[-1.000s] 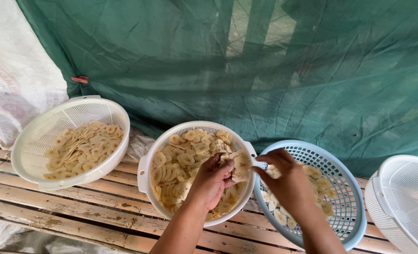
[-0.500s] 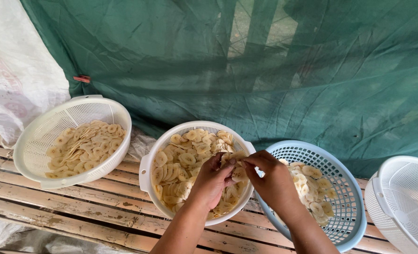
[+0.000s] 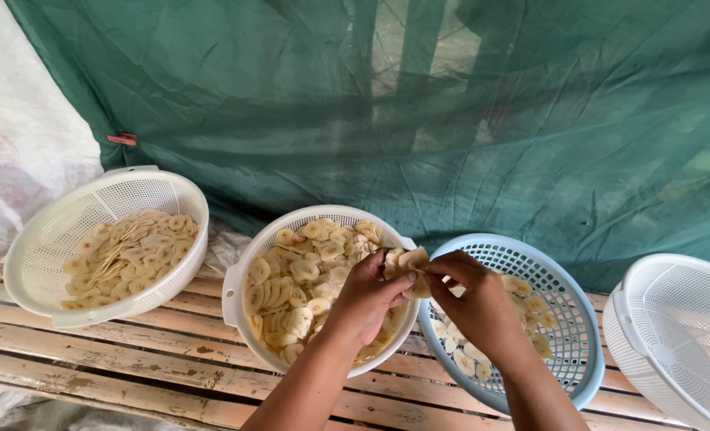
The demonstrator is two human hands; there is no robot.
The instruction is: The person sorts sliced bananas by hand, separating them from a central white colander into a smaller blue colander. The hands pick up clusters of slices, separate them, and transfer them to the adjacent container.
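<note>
Left hand [image 3: 368,294] and right hand [image 3: 473,299] now meet over seam between middle white basket [image 3: 239,275] and blue basket [image 3: 566,275], both pinching small clump of banana slices [image 3: 409,262]. Half second ago right hand sat lower over blue basket; now raised, peeling slices apart, probably stuck together. Left white basket [image 3: 43,255] untouched.
</note>
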